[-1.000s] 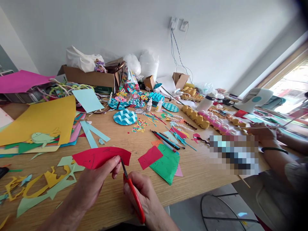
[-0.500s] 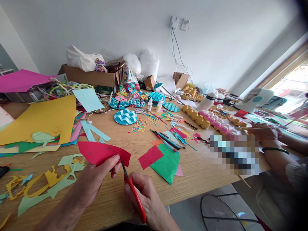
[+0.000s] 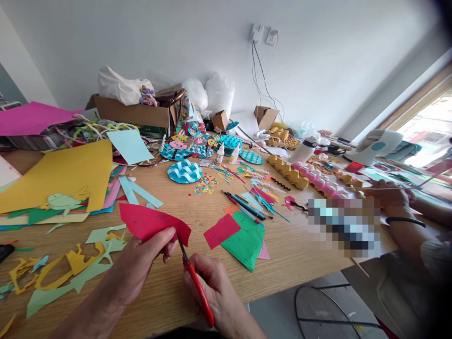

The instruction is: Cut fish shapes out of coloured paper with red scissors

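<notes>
Pinched between the thumb and fingers of my left hand (image 3: 148,256) is a piece of red paper (image 3: 150,221), held above the table with faint pencil lines on it. My right hand (image 3: 215,287) grips red-handled scissors (image 3: 199,287), whose dark blades meet the paper's lower edge close to my left thumb. How far the blades are apart is hard to see. To the right, a smaller red paper piece (image 3: 222,230) overlaps a green sheet (image 3: 243,242) on the wooden table.
Yellow and pale green offcuts (image 3: 74,263) lie at the left, below a large yellow sheet (image 3: 70,174). Pencils (image 3: 243,205), confetti (image 3: 206,183) and a wavy blue disc (image 3: 184,171) are mid-table. On the right are egg-carton strips (image 3: 287,172) and another person's hands (image 3: 386,193).
The left end of the red paper has shifted slightly right and its angle has changed a little. Both hands stay almost in place, and the scissors are still at the paper's edge.
</notes>
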Demonstrator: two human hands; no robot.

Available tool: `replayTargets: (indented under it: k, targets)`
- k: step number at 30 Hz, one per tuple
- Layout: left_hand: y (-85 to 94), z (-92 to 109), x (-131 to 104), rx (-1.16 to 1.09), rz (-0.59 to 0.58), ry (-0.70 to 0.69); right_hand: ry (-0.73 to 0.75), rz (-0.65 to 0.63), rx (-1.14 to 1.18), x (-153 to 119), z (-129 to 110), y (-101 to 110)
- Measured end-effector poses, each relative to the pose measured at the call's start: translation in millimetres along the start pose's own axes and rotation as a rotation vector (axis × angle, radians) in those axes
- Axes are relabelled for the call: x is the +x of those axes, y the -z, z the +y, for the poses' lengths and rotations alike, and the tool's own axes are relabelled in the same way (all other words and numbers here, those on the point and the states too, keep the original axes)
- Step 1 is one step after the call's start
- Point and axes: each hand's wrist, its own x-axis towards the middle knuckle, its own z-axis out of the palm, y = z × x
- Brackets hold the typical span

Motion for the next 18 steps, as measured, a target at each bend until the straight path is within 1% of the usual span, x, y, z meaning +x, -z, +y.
replayTargets:
  k: [4, 6, 8, 11, 13, 15, 16, 18]
  targets:
    - [-2.6, 3, -1, -0.033, 0.009, 0.029, 0.003, 0.010, -0.064, 1, -2, 2]
    - [2.2, 6, -1, -0.069, 0.024, 0.041, -0.009, 0.004, -0.084, 1, -4, 5]
    - [14.1, 13, -1, -0.111, 0.028, 0.068, -0.014, -0.022, -0.111, 1, -7, 9]
    - [42.2, 29, 2, -0.070, 0.004, 0.095, 0.002, -0.075, -0.179, 0, -12, 18]
    - [60.9, 41, 5, 0.050, -0.071, 0.125, 0.005, -0.099, -0.240, 1, -15, 24]
    - [73.7, 53, 11, 0.241, -0.142, 0.134, 0.018, -0.138, -0.293, 2, -18, 29]
    - [77.2, 58, 14, 0.350, -0.188, 0.129, 0.026, -0.160, -0.316, 2, -19, 30]
    - [79.1, 65, 21, 0.514, -0.349, 0.153, 0.044, -0.201, -0.358, 3, -22, 32]
